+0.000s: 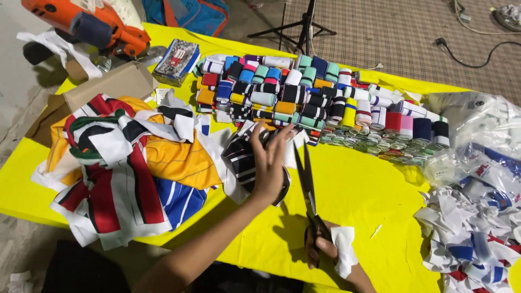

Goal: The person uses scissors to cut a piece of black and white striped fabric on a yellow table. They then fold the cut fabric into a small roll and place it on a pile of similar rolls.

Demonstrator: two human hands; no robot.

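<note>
Nearby, left hand flat on striped fabric, right hand gripping scissors, rolls beyond

A small garment-cutting workshop is showing itself here: rows of rolled striped trims are lying on a yellow table just beyond the left hand's fingers, fabric offcuts are piling up left of them, and an orange cutting machine (partly out of frame) is sitting further off.
</note>
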